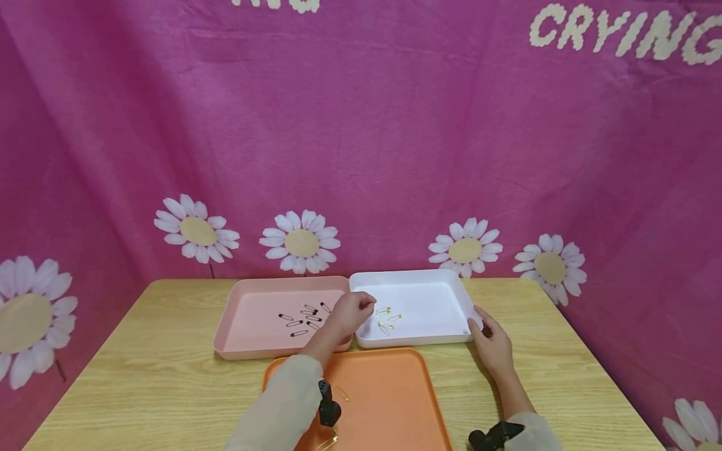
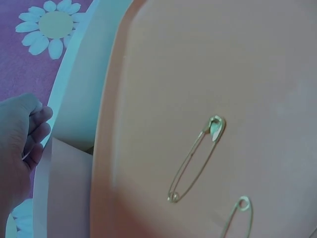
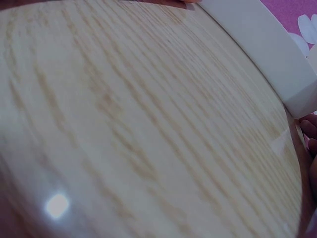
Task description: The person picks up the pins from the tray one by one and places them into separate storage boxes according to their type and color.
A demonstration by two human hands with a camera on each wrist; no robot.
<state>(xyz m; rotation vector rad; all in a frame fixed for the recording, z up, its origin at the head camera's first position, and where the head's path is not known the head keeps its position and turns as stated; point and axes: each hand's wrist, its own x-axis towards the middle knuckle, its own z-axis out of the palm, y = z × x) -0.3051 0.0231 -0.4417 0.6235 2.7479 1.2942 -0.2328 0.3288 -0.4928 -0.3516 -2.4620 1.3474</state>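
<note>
My left hand [image 1: 351,312] hovers over the left end of the white tray [image 1: 417,341], fingers curled in and fingertips close above several gold safety pins [image 1: 386,327] lying there. No pin shows between the fingers in the left wrist view, and I cannot tell whether they pinch one. On the tray's right side, my right hand [image 1: 493,346] grips the rim, thumb on the near corner and fingers along the outer wall. Gold safety pins [image 2: 197,159] also lie on the orange tray [image 1: 389,401], below my left forearm.
A pink tray [image 1: 248,319] holding several black safety pins [image 1: 299,333] stands against the white tray's left side. Both sit toward the back of the wooden table [image 1: 152,357], behind the orange tray. Beyond the table's far edge hangs a magenta cloth [image 1: 361,138] with printed daisies.
</note>
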